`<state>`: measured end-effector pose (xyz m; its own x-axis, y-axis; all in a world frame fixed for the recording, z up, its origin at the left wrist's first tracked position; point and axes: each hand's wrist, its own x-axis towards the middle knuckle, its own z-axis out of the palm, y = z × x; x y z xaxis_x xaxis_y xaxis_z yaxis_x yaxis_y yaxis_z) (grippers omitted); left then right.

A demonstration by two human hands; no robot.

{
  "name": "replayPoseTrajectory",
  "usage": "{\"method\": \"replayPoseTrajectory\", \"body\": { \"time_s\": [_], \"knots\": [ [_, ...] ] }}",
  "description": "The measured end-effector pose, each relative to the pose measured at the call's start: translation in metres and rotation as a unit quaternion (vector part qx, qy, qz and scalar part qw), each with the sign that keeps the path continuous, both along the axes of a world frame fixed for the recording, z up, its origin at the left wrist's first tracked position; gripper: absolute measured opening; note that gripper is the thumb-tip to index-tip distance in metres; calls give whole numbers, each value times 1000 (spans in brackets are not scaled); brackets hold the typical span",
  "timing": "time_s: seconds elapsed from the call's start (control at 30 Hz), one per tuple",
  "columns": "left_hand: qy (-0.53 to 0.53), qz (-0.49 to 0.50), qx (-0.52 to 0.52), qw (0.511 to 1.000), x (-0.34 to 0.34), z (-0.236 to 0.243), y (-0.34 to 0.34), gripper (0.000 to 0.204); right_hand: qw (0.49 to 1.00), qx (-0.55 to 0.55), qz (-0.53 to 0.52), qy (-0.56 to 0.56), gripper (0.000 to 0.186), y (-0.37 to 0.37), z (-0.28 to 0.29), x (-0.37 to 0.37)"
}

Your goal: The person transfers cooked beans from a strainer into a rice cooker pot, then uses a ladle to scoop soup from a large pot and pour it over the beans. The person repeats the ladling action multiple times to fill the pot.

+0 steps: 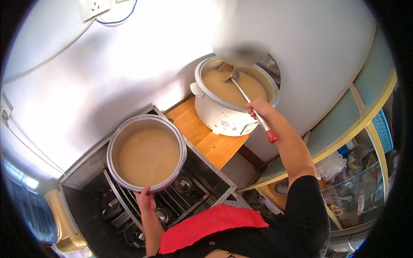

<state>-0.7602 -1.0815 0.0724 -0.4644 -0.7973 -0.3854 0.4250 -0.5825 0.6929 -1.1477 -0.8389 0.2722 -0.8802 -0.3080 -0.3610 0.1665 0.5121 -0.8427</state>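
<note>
My left hand (145,199) grips the near rim of a round metal pot (112,150), which holds a cloudy tan liquid. In my right hand (260,107) is a long-handled metal ladle (241,89) with a red handle end. Its bowl dips at the far side of the tan liquid (238,88) in a white electric rice cooker (219,116). How much of the bowl lies under the surface I cannot tell. The cooker stands to the right of the metal pot, its top off.
A dark gas stove (189,193) sits under the metal pot. The cooker rests on a wooden board (202,133). At right is a yellow-framed glass cabinet (352,189) with bagged goods inside. Wall sockets (94,7) and cables are at upper left. Something blurred hides part of the cooker's far rim.
</note>
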Motion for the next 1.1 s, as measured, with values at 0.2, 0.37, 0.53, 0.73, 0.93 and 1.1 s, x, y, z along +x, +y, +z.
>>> {"method": "replayPoseTrajectory", "body": {
  "time_s": [0.2,0.37,0.53,0.73,0.93,1.1],
  "knots": [
    [-23,0,9,1000,0,-1,-1,68,998,-43,14,-39,19,-1,-3,-1],
    [-8,-1,-13,1000,0,2,0,67,973,-159,-3,-166,14,-6,5,5],
    [-5,1,-18,1000,-3,9,4,60,870,-365,-49,-327,12,0,2,6],
    [-16,-5,-20,1000,-1,3,1,61,801,-503,-15,-324,13,17,-9,20],
    [-19,-1,-20,1000,0,7,2,60,813,-504,-12,-292,13,35,-2,29],
    [-22,-6,-21,1000,-1,6,2,61,821,-494,-3,-287,17,63,8,37]
  ]
}}
